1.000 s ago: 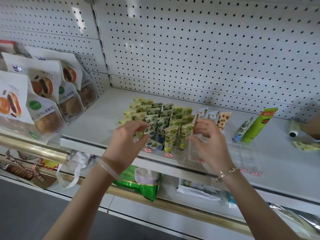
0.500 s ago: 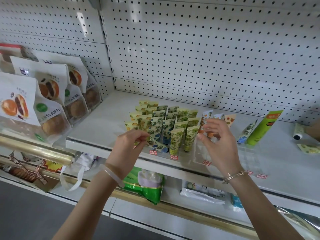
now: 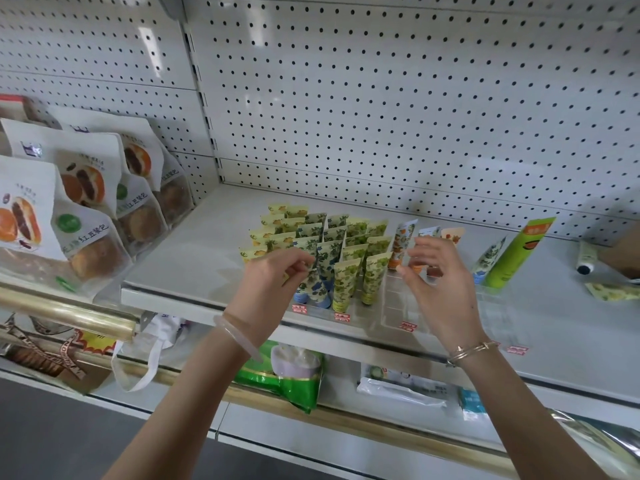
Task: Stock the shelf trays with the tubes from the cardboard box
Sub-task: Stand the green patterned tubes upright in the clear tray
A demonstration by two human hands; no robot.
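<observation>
Several rows of tubes (image 3: 346, 271) stand upright in the clear trays (image 3: 391, 301) at the shelf (image 3: 194, 258) front. My left hand (image 3: 273, 285) curls at the blue-flowered tubes (image 3: 327, 258); whether it pinches one I cannot tell. My right hand (image 3: 443, 285) hangs slack, holding nothing, just in front of the orange tubes (image 3: 401, 242).

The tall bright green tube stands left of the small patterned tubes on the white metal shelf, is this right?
No. The head view shows the tall bright green tube right of the small patterned tubes on the white metal shelf.
</observation>
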